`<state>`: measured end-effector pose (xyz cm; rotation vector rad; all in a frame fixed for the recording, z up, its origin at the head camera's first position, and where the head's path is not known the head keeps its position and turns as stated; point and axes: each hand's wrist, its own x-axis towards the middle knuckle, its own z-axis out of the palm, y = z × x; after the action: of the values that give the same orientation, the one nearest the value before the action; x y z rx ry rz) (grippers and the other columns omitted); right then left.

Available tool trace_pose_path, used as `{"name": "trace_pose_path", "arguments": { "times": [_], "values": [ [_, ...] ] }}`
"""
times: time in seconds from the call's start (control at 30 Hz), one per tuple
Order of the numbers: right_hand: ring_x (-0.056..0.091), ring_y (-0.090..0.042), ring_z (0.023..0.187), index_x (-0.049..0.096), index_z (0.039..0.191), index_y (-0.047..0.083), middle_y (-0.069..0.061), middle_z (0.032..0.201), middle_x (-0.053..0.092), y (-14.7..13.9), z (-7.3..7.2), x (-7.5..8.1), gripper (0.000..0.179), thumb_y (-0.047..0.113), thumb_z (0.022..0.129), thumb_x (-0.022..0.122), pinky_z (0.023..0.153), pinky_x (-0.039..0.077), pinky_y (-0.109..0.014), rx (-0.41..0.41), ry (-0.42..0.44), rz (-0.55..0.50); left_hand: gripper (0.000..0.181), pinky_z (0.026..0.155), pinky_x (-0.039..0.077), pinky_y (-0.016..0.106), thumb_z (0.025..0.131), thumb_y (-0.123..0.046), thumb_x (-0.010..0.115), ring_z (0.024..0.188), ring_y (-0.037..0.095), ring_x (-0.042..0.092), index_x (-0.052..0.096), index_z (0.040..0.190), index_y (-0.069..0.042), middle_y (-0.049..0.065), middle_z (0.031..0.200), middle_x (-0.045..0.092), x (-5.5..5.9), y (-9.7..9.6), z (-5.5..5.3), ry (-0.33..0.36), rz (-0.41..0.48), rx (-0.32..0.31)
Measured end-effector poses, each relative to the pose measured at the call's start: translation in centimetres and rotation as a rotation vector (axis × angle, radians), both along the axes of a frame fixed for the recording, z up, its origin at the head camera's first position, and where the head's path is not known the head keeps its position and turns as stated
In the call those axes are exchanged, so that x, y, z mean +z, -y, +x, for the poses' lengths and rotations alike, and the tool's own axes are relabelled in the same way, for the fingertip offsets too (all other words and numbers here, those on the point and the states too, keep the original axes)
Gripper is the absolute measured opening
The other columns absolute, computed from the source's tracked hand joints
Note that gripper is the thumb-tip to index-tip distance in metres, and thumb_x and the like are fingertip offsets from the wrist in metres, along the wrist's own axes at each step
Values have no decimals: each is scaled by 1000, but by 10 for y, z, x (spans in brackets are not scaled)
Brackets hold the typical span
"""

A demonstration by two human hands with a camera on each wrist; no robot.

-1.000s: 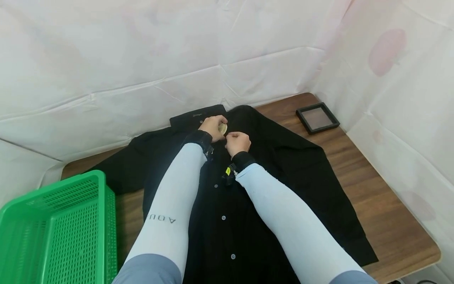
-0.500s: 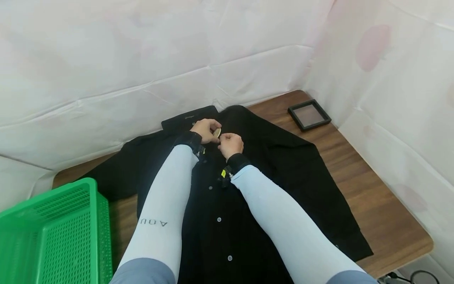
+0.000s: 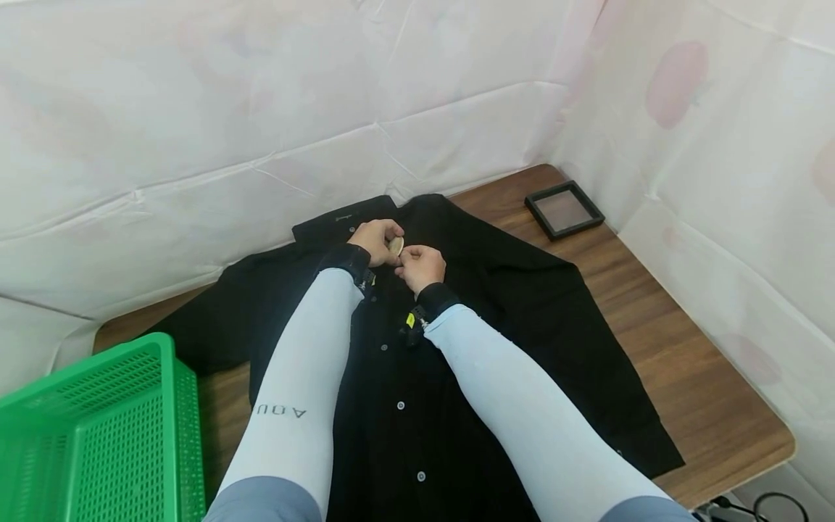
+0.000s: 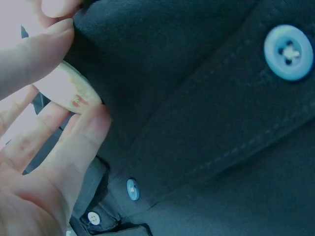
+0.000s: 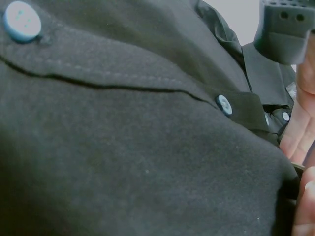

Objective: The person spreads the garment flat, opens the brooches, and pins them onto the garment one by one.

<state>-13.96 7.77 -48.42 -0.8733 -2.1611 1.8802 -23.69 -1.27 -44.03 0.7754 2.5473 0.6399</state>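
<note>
A black button-up shirt (image 3: 535,326) lies front up on the table, collar (image 3: 335,217) toward the wall. At its chest my left hand (image 3: 373,241) holds a pale round badge (image 4: 66,88) between thumb and fingers; red marks show on its face. Close beside it, my right hand (image 3: 422,268) has thumb and forefinger pinched together at the shirt's cloth, right by the badge's edge. The right wrist view shows the cloth (image 5: 172,132) rising toward the fingertips (image 5: 307,191). What lies behind the badge is hidden by the fingers.
A green plastic basket (image 3: 185,435) stands at the left front. A small black frame (image 3: 564,210) with a see-through middle lies at the table's back right. White sheeting (image 3: 261,87) rises behind the wooden table (image 3: 704,391). A black cable (image 3: 779,496) shows at the lower right.
The head view has shifted, so the whole scene sits farther left. The badge has turned in my left fingers and shows more of its face. My right hand stays close beside it.
</note>
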Motion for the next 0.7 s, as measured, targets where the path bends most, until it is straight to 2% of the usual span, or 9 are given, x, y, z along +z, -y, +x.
{"name": "trace_pose_path", "arguments": {
  "times": [0.13,0.37,0.57,0.7],
  "values": [
    [68,-12,69,71,104,9,0,82,71,0,0,-2,17,19,96,60,72,55,-30,-3,1,-2,49,89,46,40,73,-4,81,98,24,56,62,117,-10,8,110,63,-6,-1,-2,-29,-3,-12],
    [68,-12,69,72,104,8,-2,82,70,1,0,-3,16,16,95,61,71,55,-29,2,-28,-13,48,88,47,42,72,-3,80,96,25,57,63,116,-11,8,109,63,-12,1,-6,-32,39,-20],
    [68,-13,70,69,105,7,-3,84,71,2,-1,-3,15,13,94,62,68,55,-27,11,-50,-50,48,86,50,41,73,-2,80,95,23,59,62,116,-12,6,106,63,-19,6,-9,-8,77,-18],
    [68,-14,69,67,109,6,-3,86,71,2,-2,-3,18,11,93,63,67,56,-26,3,-76,-71,50,87,51,42,74,-1,79,99,25,60,61,120,-12,7,110,62,-18,6,-10,30,83,-38]
  ]
}}
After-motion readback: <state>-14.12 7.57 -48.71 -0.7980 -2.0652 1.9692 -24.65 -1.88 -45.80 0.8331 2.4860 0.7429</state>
